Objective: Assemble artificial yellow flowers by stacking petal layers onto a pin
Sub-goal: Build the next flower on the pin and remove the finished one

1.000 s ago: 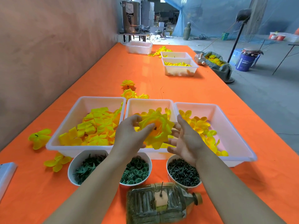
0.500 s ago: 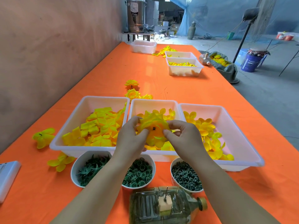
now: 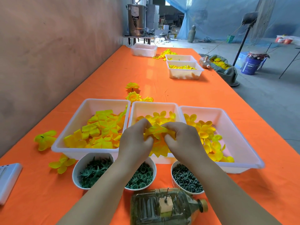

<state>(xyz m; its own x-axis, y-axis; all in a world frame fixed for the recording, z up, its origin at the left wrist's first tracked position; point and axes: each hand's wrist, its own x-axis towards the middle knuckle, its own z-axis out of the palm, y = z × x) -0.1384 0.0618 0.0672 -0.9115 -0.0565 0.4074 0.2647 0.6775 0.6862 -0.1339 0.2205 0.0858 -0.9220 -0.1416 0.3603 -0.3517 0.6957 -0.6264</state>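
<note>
A few finished flowers lie on the orange bench, with trays of loose petals left to stack. The left hand and right hand both pinch the petal layers, held above the middle tray, fingers curled round them. The pin stands bare nearest the viewer.

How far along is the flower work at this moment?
Done: three flowers beyond the middle tray look assembled. In hand: the left hand and right hand both pinch a bunch of petal layers above that tray. Left: the pin standing in the block on the bottle is bare, so no layer is stacked yet; the left tray and right tray hold many loose petals.
</note>
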